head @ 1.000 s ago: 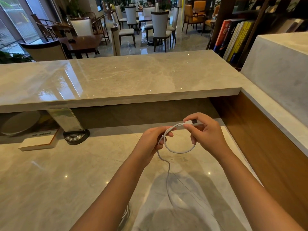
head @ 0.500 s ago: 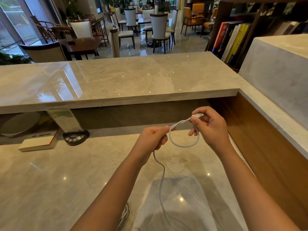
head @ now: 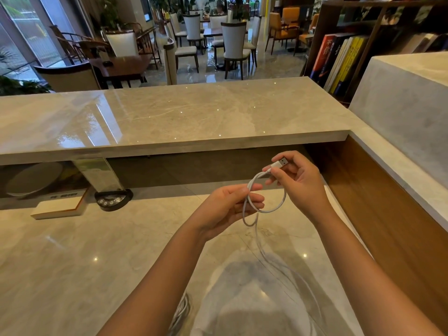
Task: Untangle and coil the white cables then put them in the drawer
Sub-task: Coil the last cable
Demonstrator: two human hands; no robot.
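White cable (head: 265,204) held above the table (head: 97,263): right hand (head: 297,184) pinches the USB plug (head: 280,163) at 1 o'clock; left hand (head: 228,206) grips the loop crossing at 9 o'clock. Risk: blurred tail swinging toward 6 o'clock may snag, springing the loop open.

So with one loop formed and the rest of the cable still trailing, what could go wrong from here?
1. The left hand only pinches the white cable where the loop crosses; a loose pinch could let it spring open.
2. The blurred tail hangs toward the desk and could snag on the other cables near the bottom edge.
3. The right hand grips just behind the USB plug, bending it.
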